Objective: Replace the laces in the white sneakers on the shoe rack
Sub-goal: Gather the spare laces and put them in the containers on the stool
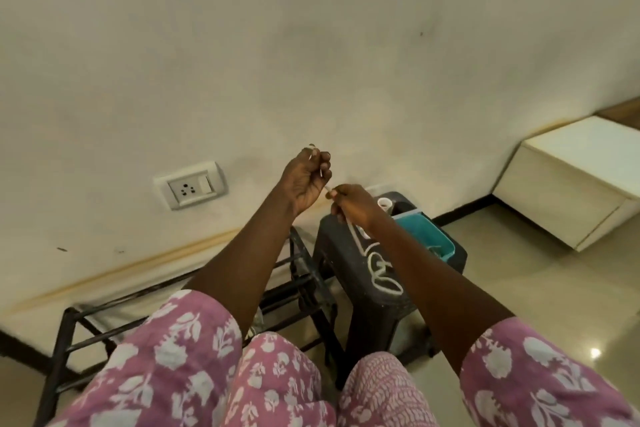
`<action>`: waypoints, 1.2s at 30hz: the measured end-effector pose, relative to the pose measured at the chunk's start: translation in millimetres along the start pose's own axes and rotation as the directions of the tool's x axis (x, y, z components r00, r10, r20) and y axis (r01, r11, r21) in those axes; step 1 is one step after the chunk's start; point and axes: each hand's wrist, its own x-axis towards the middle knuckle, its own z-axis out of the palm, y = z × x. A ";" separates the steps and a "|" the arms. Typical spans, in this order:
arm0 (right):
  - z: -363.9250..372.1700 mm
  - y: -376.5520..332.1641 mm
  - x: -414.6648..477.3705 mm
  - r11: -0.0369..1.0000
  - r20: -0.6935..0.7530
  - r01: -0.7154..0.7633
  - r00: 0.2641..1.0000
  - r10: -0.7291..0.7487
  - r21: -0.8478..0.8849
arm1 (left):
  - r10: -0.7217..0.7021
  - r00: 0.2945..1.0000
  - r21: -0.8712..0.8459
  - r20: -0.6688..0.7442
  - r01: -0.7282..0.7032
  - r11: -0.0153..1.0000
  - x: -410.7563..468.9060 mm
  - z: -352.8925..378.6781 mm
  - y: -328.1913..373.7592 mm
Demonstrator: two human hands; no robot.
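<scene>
Pinching the white lace (pixel 356 232), right hand (pixel 353 206); lace partly hidden behind forearm (pixel 415 270).

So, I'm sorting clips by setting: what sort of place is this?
Probably a room in a home: a black shoe rack, a wall socket and a low white cabinet.

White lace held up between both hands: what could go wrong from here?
1. The white lace trails from the right hand into loose loops on the black stool; pulling upward could knot them.
2. It passes close by the small white cup and teal tray; a tug might snag or tip them.
3. The left hand seems to grip only a short end, which could slip free.
</scene>
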 end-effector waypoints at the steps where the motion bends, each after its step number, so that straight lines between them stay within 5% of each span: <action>1: 1.6 -9.9 -0.6 0.999 0.066 0.015 0.998 -0.013 -0.031 | 0.031 0.999 -0.020 -0.030 -0.032 0.999 0.8 1.2 4.8; 3: 2.8 -34.3 -5.1 0.992 0.208 0.039 0.978 -0.014 -0.118 | 0.086 0.995 0.093 -0.047 -0.081 0.992 -0.1 0.7 18.7; 6: -0.8 -68.8 -12.1 0.975 0.312 0.071 0.950 -0.003 -0.209 | 0.136 0.991 0.511 0.009 -0.121 0.851 -6.3 -5.9 34.3; 9: -7.8 -96.8 -13.9 0.981 0.227 0.121 0.970 -0.086 -0.149 | 0.086 0.994 0.693 0.070 -0.110 0.712 -15.9 -10.8 47.4; 13: -14.8 -117.1 -9.4 0.969 0.110 0.187 0.979 -0.171 -0.163 | -0.085 0.993 0.738 0.080 -0.002 0.674 -30.6 -10.2 66.0; 20: -5.2 -120.4 -1.2 0.916 -0.119 0.395 0.909 -0.400 -0.071 | -0.210 0.977 0.581 0.033 0.152 0.800 -45.0 -17.4 92.6; 26: 13.3 -107.2 2.6 0.909 -0.247 0.365 0.917 -0.314 0.201 | -0.247 0.961 0.412 0.123 0.177 0.894 -49.5 -19.4 102.1; 29: 22.2 -104.7 0.8 0.922 -0.189 0.262 0.958 -0.213 0.285 | -0.088 0.989 0.231 0.121 0.058 0.971 -48.1 -11.5 100.8; 33: 29.5 -106.8 -7.5 0.962 0.085 0.143 0.982 -0.167 0.233 | 0.072 0.996 -0.083 0.042 -0.068 0.994 -38.7 -11.0 99.7; 36: 29.0 -112.4 -15.4 0.989 0.271 0.125 0.952 -0.142 0.082 | 0.148 0.989 0.014 -0.031 -0.147 0.989 -33.1 -12.1 97.9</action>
